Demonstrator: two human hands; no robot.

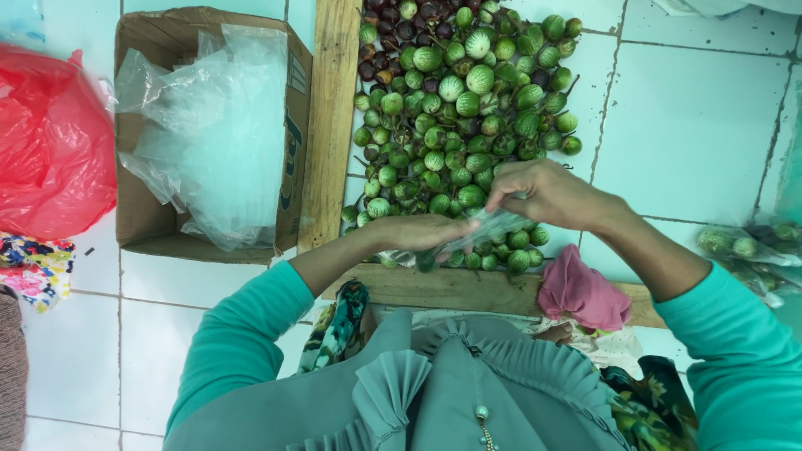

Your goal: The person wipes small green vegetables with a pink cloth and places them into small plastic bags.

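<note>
Your left hand [422, 231] and right hand [547, 194] both grip a clear plastic bag [484, 230] at mid-frame — fingers clenched on it — just above the pile of small green eggplants [455, 117] on the tiled floor [693, 125].

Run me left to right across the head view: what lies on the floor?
Red plastic bag → cardboard box stuffed with clear plastic bags → upright wooden plank → heap of small round green eggplants → filled clear bags at the right edge.

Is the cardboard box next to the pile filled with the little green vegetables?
No, the cardboard box holds only clear plastic bags; the green vegetables lie piled on the floor beside it.
</note>
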